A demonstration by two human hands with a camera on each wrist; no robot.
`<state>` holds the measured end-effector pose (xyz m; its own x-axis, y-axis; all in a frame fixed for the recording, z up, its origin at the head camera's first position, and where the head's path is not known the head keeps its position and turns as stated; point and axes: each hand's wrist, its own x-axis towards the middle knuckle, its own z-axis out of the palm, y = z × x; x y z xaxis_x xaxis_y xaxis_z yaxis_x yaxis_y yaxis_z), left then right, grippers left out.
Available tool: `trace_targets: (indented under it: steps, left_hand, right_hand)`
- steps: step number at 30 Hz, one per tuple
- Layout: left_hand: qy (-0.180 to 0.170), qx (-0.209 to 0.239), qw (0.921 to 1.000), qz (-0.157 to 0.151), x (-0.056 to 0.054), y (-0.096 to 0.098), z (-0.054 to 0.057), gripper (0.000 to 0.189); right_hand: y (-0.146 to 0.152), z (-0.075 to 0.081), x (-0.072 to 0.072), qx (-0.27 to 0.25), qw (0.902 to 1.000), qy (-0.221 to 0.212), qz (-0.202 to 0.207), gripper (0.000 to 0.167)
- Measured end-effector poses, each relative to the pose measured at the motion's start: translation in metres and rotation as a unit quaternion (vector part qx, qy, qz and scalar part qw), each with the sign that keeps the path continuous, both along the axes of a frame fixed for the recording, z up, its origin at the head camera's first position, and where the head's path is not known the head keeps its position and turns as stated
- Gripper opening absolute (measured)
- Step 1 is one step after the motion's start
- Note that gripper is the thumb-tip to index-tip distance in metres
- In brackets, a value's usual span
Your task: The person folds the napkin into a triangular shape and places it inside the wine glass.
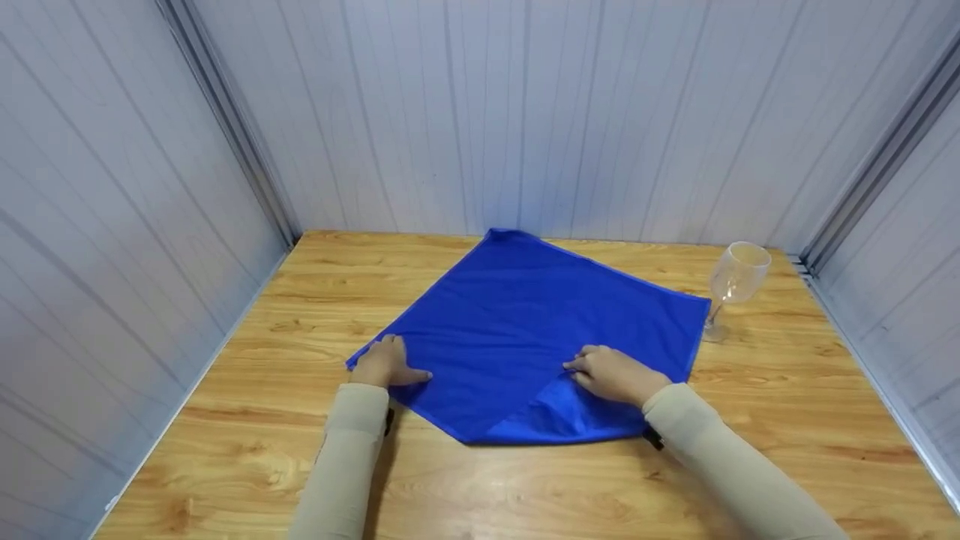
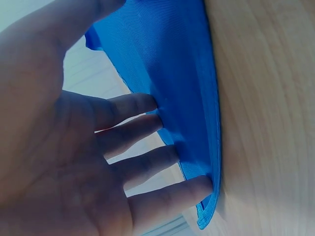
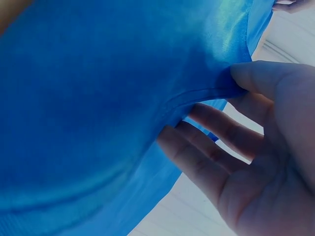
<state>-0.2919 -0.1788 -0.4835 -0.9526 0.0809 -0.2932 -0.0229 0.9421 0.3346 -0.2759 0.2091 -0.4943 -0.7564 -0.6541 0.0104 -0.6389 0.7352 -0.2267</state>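
Note:
A blue cloth (image 1: pixel 510 315) with a stitched hem lies spread over the wooden table, its near right part folded over so that a shinier side shows. On the cloth's left corner rests my left hand (image 1: pixel 382 364); in the left wrist view its fingers (image 2: pixel 162 196) are spread and nearly straight, fingertips against the fabric. My right hand (image 1: pixel 611 371) pinches the hemmed edge of the folded part between thumb and index finger, seen closely in the right wrist view, where the other fingers (image 3: pixel 216 123) reach under the edge.
A clear stemmed glass (image 1: pixel 739 274) stands upright at the back right, its foot close to the cloth's right corner. The wooden table (image 1: pixel 247 450) is bordered by pale panelled walls (image 1: pixel 487 112) at the back and both sides.

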Motion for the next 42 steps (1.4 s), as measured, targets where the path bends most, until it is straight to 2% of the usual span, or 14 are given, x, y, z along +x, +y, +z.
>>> trace_targets:
  steps: [10,19,26,33,37,42]
  left_hand:
    - [-0.002,-0.001,1.0,-0.009,-0.005,0.001,0.002,0.096]
    - [0.006,-0.006,0.9997,-0.024,-0.012,-0.001,-0.001,0.098]
    - [0.006,-0.001,0.9997,-0.022,-0.012,-0.002,-0.002,0.098]
    - [0.005,0.011,0.9997,-0.023,-0.011,-0.004,0.0,0.099]
    - [0.005,0.013,0.9995,-0.027,-0.013,-0.003,-0.001,0.1]
    - [-0.004,0.015,0.9997,-0.02,-0.013,-0.003,-0.002,0.1]
  right_hand:
    - [-0.003,0.001,0.011,-0.013,0.9994,0.025,0.018,0.025]
    - [-0.003,0.001,0.013,-0.02,0.9991,0.027,0.025,0.025]
    - [-0.005,0.004,0.016,-0.027,0.9988,0.025,0.031,0.024]
    - [-0.006,0.009,0.013,-0.035,0.998,0.0,0.052,0.016]
    - [-0.005,0.012,0.006,-0.038,0.9985,-0.025,0.029,0.033]
    - [0.0,0.006,0.0,-0.021,0.9956,-0.091,-0.006,0.026]
